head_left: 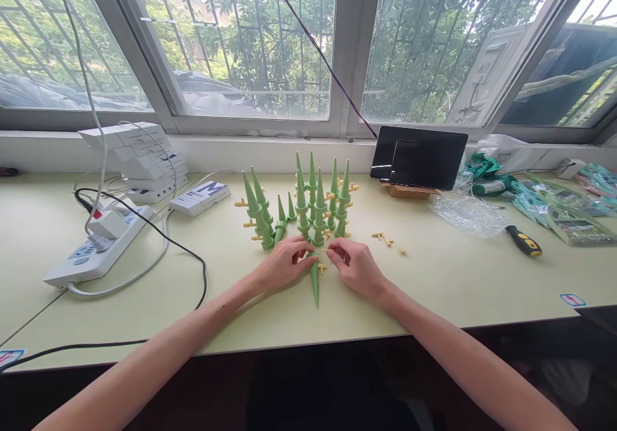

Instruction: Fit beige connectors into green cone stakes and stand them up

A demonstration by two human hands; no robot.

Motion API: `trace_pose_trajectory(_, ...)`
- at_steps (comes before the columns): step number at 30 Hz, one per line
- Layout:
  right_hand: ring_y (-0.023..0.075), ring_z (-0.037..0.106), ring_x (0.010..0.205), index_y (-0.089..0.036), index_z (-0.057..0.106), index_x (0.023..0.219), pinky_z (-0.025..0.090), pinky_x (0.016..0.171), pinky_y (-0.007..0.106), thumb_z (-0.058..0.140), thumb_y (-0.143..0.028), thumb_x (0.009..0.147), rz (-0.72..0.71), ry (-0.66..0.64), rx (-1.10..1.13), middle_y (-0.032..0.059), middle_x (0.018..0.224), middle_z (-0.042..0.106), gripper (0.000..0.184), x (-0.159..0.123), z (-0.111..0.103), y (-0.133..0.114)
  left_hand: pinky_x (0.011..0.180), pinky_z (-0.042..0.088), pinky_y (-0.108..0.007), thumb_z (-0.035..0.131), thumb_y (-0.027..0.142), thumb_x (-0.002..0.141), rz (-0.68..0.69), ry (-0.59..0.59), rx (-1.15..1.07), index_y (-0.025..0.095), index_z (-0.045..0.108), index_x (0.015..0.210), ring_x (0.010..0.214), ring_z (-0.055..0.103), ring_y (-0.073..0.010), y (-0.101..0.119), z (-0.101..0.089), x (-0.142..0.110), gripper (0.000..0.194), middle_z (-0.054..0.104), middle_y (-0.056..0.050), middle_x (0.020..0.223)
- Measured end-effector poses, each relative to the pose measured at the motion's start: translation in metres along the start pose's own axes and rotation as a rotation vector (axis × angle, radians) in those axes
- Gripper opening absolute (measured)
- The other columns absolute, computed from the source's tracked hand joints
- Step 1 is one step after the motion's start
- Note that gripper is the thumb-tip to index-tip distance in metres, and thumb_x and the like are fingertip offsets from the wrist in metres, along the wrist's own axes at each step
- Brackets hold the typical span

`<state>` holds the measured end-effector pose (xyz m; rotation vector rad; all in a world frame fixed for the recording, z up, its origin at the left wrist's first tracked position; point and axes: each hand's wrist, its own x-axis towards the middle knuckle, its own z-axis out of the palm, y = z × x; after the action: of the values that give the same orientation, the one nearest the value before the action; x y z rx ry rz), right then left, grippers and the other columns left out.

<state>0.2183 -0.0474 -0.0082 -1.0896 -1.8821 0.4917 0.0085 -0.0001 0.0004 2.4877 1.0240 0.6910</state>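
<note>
My left hand [285, 264] is closed on a green plant watering spike [315, 286], which lies with its tip toward me. A small yellow valve [322, 268] shows beside this spike, just under my fingers. Close by on the right, my right hand [357, 268] pinches a small yellow piece, mostly hidden by the fingertips, that looks like another valve. Behind both hands stand stacked green spikes, one group at the left [260, 216] and another at the right [343, 203], with yellow valves sticking out of their sides. Several loose yellow valves [386, 241] lie to the right.
At the left are a white power strip [103, 241], cables, stacked white boxes [149, 161] and a flat box [201, 198]. A black tablet [424, 155] leans at the back right. Beyond it lie plastic packaging [475, 216] and a screwdriver [524, 241]. Windows line the back.
</note>
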Motion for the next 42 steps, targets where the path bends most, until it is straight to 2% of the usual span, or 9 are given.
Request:
trace_pose_trajectory(7,0.0139,0.049,0.059,-0.019,0.058,0.085,0.040,0.056,0.026,0.050,-0.027,0.094,0.029,0.003,-0.017,0.0012,0.069,0.059,0.014,0.0006,-0.0019,0.0009,0.054,0.040,-0.023,0.055,0.039,0.092,0.033,0.017,-0.058,0.016,0.068,0.088,0.061,0.046,-0.0109,-0.0005,-0.0010,0.0000,0.027,0.051,-0.002,0.076)
trace_pose_trajectory(12,0.0152,0.053,0.062,-0.019,0.058,0.086,0.042,0.056,0.027,0.051,-0.025,0.093,0.036,0.003,-0.029,0.0027,0.072,0.061,0.012,0.0001,-0.0024,0.0016,0.052,0.044,-0.022,0.054,0.037,0.093,0.015,0.068,-0.152,0.017,0.065,0.088,0.062,0.048,-0.0100,0.0011,-0.0036,0.0005,0.024,0.051,-0.003,0.086)
trace_pose_trajectory(22,0.0127,0.050,0.055,-0.019,0.055,0.076,0.039,0.054,0.025,0.053,-0.018,0.086,0.058,-0.015,-0.104,-0.0008,0.062,0.056,0.011,-0.0015,-0.0001,0.0042,0.058,0.054,-0.023,0.053,0.034,0.093,-0.013,0.130,-0.210,0.017,0.060,0.092,0.069,0.053,-0.0108,-0.0017,-0.0050,0.0018,0.018,0.053,-0.004,0.094)
trace_pose_trajectory(42,0.0137,0.051,0.060,-0.019,0.061,0.087,0.042,0.060,0.027,0.053,-0.027,0.094,0.008,-0.072,0.001,0.0016,0.074,0.063,0.013,-0.0019,-0.0025,-0.0004,0.051,0.053,-0.022,0.057,0.034,0.092,0.011,0.119,-0.345,0.016,0.060,0.091,0.061,0.051,-0.0085,0.0019,-0.0056,0.0020,0.018,0.051,-0.004,0.089)
